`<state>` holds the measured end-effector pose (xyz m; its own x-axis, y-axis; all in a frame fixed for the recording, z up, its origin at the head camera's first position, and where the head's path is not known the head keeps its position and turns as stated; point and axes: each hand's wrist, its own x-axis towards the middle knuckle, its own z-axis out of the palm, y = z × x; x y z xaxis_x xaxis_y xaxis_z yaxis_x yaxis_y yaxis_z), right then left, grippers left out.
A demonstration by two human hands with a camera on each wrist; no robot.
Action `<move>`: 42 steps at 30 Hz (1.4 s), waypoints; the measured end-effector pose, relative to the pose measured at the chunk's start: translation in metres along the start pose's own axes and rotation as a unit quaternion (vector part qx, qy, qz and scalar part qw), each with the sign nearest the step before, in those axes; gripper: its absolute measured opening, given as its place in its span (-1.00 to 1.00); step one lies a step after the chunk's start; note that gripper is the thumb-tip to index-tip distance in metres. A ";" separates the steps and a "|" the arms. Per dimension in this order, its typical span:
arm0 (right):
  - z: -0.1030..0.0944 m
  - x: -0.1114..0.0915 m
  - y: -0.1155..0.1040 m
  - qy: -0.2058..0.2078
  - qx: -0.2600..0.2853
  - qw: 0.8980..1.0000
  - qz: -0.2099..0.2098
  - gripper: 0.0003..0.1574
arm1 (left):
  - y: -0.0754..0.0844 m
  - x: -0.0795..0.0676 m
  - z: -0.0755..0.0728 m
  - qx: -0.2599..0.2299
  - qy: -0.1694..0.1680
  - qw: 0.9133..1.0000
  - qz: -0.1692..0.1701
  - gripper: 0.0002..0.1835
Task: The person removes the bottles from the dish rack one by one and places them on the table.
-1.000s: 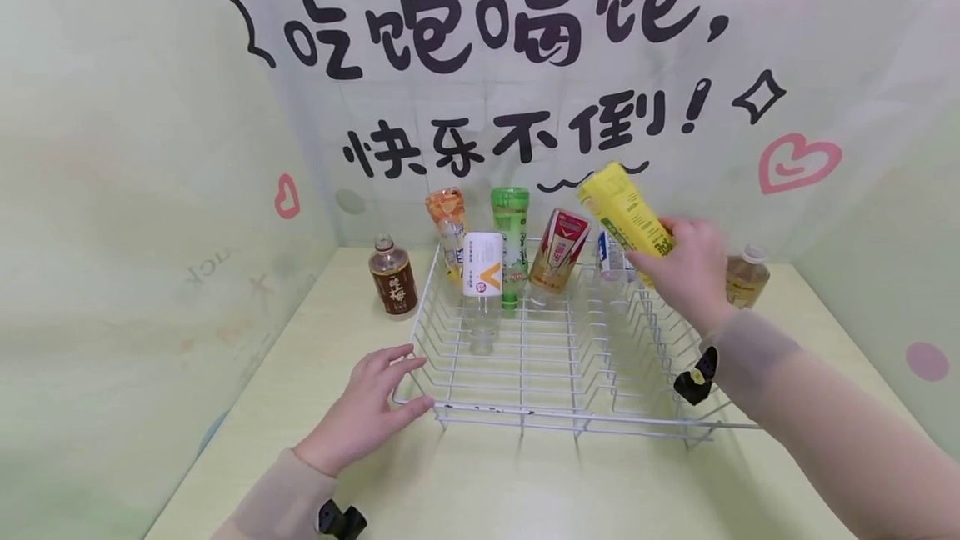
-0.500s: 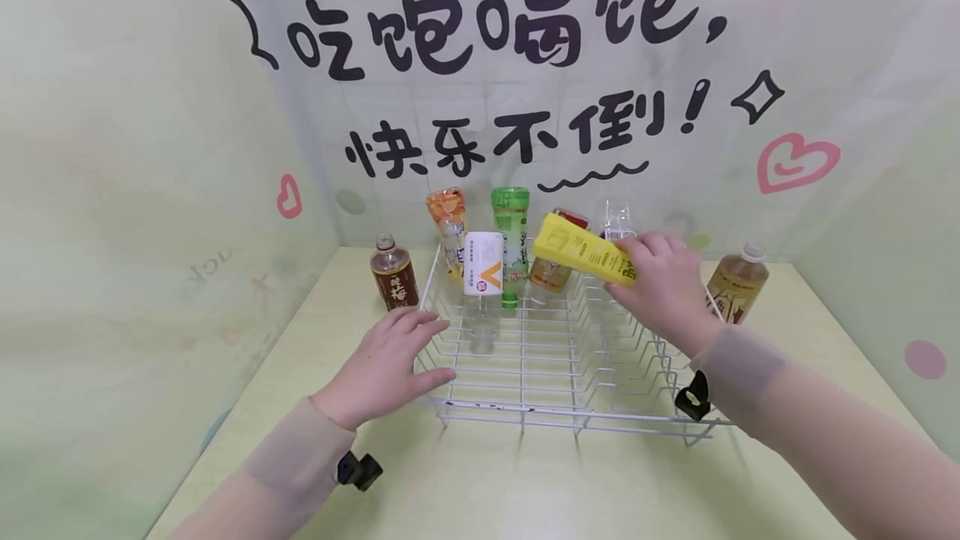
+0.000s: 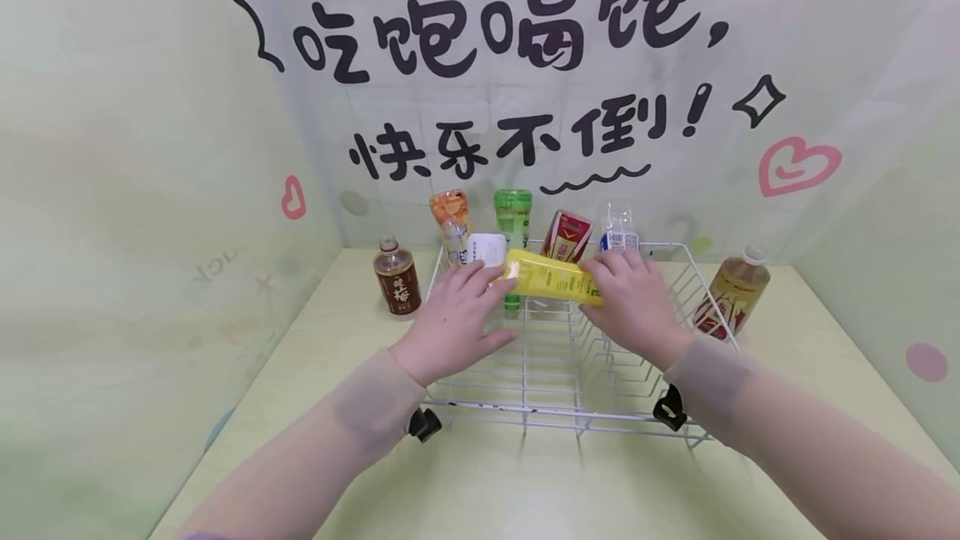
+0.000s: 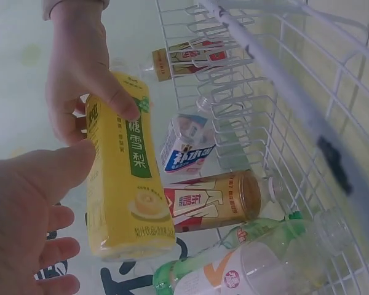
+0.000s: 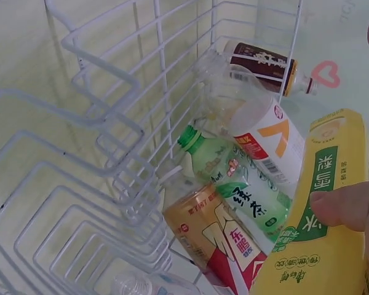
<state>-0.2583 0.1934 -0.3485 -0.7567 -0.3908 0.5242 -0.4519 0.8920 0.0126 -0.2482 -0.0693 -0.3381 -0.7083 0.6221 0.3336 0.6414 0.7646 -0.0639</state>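
My right hand grips a yellow-labelled drink bottle by one end, holding it nearly level above the wire rack. In the right wrist view a thumb presses the label of this yellow bottle. My left hand reaches to the other end, fingers extended and loosely spread. Its thumb overlaps the bottle's edge in the left wrist view. Behind the hands, a white-labelled bottle, a green bottle, a red-and-gold bottle and an orange-labelled bottle lean upside down in the rack.
Left of the rack a dark-labelled bottle stands on the table. A gold-and-red bottle stands on the right side. A clear bottle with a blue-and-white label is at the rack's back right. Patterned walls enclose the table.
My right hand has brought the yellow bottle left and lower, tipping it from slanted upright to nearly level. My left hand has left the rack's left edge and moved right to the bottle's end.
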 end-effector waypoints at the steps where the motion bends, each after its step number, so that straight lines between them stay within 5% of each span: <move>1: 0.001 0.000 -0.002 0.003 -0.002 1.000 -0.006 -0.36 | 0.002 0.004 0.001 0.009 -0.001 1.000 0.001 -0.25; 13: 0.006 0.001 -0.027 0.027 -0.012 0.998 -0.052 -0.40 | 0.011 0.024 0.007 0.065 0.000 0.998 0.021 -0.25; 23: 0.000 0.000 -0.041 0.051 -0.021 0.996 -0.073 -0.37 | 0.010 0.023 0.013 0.054 0.023 0.998 0.023 -0.22; 42: -0.010 -0.007 -0.041 0.014 0.021 0.996 -0.083 -0.18 | 0.008 0.019 0.010 0.025 0.035 0.999 0.013 -0.27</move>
<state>-0.2298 0.1623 -0.3444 -0.6565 -0.5254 0.5413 -0.5895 0.8051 0.0665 -0.2595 -0.0502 -0.3420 -0.6681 0.6295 0.3968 0.6420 0.7572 -0.1205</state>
